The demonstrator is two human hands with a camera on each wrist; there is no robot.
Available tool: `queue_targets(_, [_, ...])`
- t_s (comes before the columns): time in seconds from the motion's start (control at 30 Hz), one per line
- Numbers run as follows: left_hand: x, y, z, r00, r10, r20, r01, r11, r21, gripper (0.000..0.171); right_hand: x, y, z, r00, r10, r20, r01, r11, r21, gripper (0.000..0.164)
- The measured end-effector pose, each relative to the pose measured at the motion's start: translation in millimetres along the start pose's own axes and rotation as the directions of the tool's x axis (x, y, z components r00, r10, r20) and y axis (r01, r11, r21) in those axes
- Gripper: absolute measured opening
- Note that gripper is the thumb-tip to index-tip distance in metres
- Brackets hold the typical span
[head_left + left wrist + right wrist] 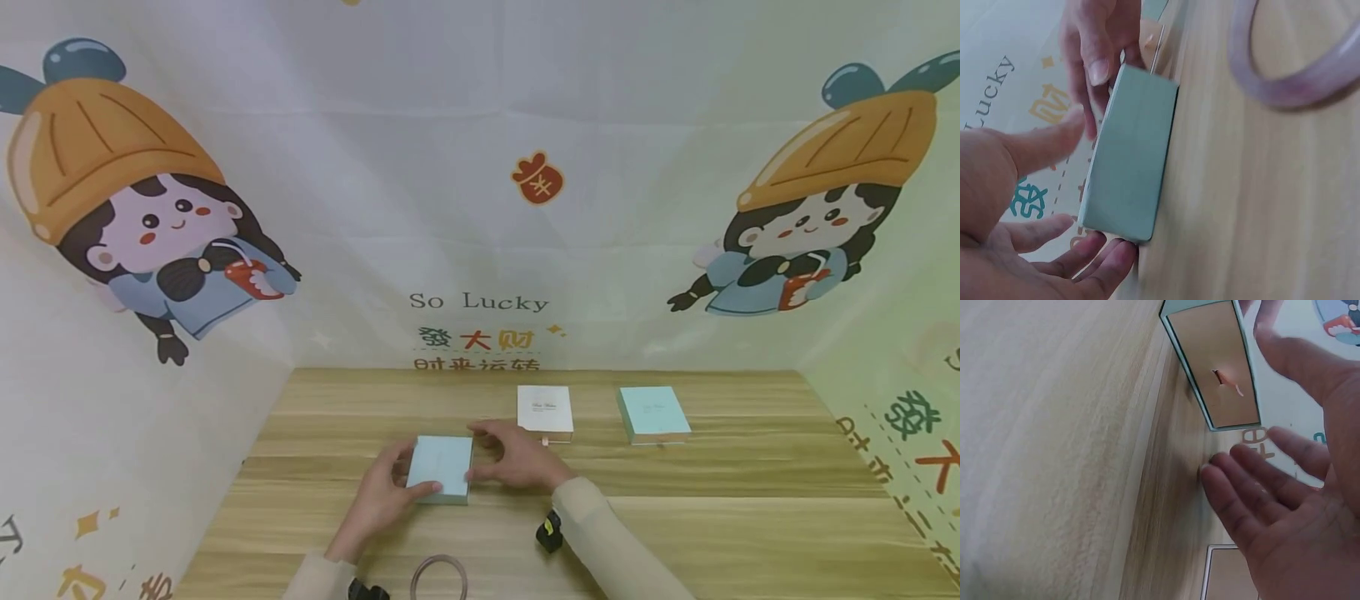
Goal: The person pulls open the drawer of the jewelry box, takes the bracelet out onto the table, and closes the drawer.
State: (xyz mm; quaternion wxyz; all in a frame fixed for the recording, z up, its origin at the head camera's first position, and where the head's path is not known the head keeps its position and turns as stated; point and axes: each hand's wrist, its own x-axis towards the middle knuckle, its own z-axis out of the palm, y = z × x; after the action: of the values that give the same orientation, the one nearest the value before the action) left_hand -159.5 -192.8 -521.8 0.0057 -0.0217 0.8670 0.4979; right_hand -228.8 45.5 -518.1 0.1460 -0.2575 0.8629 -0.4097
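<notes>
A light blue drawer-style gift box (442, 467) lies on the wooden table. My left hand (378, 492) holds it from the left, thumb over the near top edge and fingers at its left side. In the left wrist view those fingertips (1119, 253) touch the box's end. Beside the right end is my right hand (517, 457), fingers spread and thumb close to the box edge. The right wrist view shows a tan drawer front (1213, 350) flush in the sleeve, with a small orange-pink ribbon tab (1229, 380). That hand's palm holds nothing.
A white gift box (543, 407) stands behind my right hand, with another light blue box (654, 412) farther right. A pale purple bangle (439, 558) lies near the front edge of the table. Printed cloth (450, 167) encloses the back and sides.
</notes>
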Motion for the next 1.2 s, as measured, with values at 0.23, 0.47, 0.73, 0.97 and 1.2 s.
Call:
queue_targets(0.23, [-9.1, 0.4, 4.9, 0.999, -0.017, -0.037, 0.017, 1.000, 0.007, 0.074, 9, 0, 1, 0.998, -0.014, 0.058, 0.013, 1.000, 0.016, 0.074])
queue_targets(0.47, [-11.7, 0.4, 5.3, 0.998, -0.022, -0.057, 0.024, 0.999, 0.028, 0.069, 11, 1, 3, 0.998, -0.014, 0.059, 0.011, 0.999, 0.052, 0.070])
queue_targets(0.73, [-9.9, -1.5, 0.1, 0.996, -0.054, -0.068, 0.057, 0.997, 0.048, 0.066, 10, -2, 3, 0.999, -0.024, 0.026, 0.022, 0.998, 0.054, 0.061])
queue_targets(0.97, [-4.2, -5.8, -1.3, 0.990, -0.108, -0.091, 0.111, 0.993, 0.031, 0.054, 9, 0, 6, 1.000, -0.006, -0.026, 0.008, 0.998, 0.062, 0.041])
queue_targets(1.2, [4.2, -10.1, -6.2, 0.988, -0.128, -0.091, 0.129, 0.992, -0.006, 0.043, 1, 2, 11, 0.997, 0.019, -0.079, -0.013, 0.997, 0.076, 0.024])
